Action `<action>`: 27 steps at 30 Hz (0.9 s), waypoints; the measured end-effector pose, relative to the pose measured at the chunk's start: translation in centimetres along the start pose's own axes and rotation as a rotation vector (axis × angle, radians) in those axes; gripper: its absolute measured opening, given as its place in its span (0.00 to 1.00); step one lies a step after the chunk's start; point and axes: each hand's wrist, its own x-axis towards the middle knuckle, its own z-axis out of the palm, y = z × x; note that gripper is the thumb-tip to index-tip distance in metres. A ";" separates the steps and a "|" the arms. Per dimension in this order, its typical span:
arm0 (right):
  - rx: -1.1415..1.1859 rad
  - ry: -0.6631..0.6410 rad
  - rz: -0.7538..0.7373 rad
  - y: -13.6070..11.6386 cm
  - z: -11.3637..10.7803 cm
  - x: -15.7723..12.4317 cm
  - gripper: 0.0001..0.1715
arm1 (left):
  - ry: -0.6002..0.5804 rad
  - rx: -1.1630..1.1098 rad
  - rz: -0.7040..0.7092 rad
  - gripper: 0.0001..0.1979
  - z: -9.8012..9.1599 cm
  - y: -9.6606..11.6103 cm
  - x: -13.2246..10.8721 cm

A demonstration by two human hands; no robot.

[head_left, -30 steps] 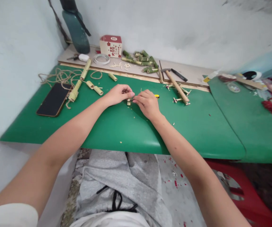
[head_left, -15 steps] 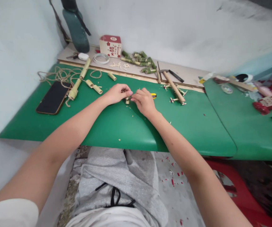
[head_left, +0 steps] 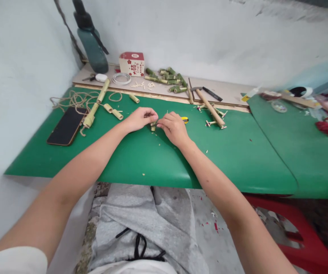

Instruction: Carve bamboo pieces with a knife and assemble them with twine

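Note:
Over the green table mat [head_left: 141, 152], my left hand [head_left: 141, 118] is closed in a pinch, thumb against fingertips. Whatever lies between them is too small to make out. Just under these fingertips is a short bamboo piece [head_left: 153, 128], partly covered by the hand. My right hand [head_left: 173, 128] faces it from the right, its fingers also pinched together beside the bamboo piece; what they hold is hidden. Behind the right hand, part of a yellow tool [head_left: 185, 120] shows. Small pale shavings lie on the mat near both hands.
Left are a phone [head_left: 66, 127], twine [head_left: 75, 99] and a long bamboo stick [head_left: 97, 104]. Behind stand a bottle [head_left: 92, 49], a box [head_left: 132, 64] and cut green bamboo pieces [head_left: 171, 78]. A hammer [head_left: 209, 106] lies right, over small bamboo assemblies [head_left: 209, 123].
The camera view has shifted slightly. My left fingertips have drawn a little away from my right ones, widening the gap above the bamboo piece.

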 end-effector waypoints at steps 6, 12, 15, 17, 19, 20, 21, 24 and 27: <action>-0.047 0.008 0.022 -0.5 0.3 -0.1 0.20 | 0.008 0.069 0.009 0.10 -0.1 -0.3 0.1; -0.107 -0.060 0.098 -1.2 0.4 0.6 0.21 | 0.000 0.090 0.016 0.08 -0.2 -0.6 0.2; -0.104 -0.141 0.095 -1.9 -0.1 0.6 0.19 | 0.029 0.065 0.002 0.07 -0.1 -0.5 0.1; -0.120 -0.181 0.085 -2.4 -0.4 0.2 0.18 | 0.056 0.045 -0.012 0.08 0.0 -0.3 0.1; -0.126 -0.178 0.073 -2.7 -0.5 -0.2 0.17 | 0.067 0.020 -0.026 0.10 0.0 -0.2 0.1; -0.121 -0.155 0.072 -2.7 -0.6 -0.4 0.18 | 0.064 0.007 -0.031 0.11 0.0 -0.1 0.1; -0.111 -0.121 0.076 -2.7 -0.6 -0.5 0.18 | 0.056 -0.004 -0.036 0.11 0.0 0.0 0.1; -0.074 -0.002 0.107 -2.0 -0.6 -0.6 0.20 | 0.034 -0.015 -0.055 0.10 -0.1 0.2 0.0; -0.016 0.044 0.118 -1.2 -0.4 -0.4 0.19 | 0.024 0.002 -0.075 0.12 -0.1 0.3 -0.1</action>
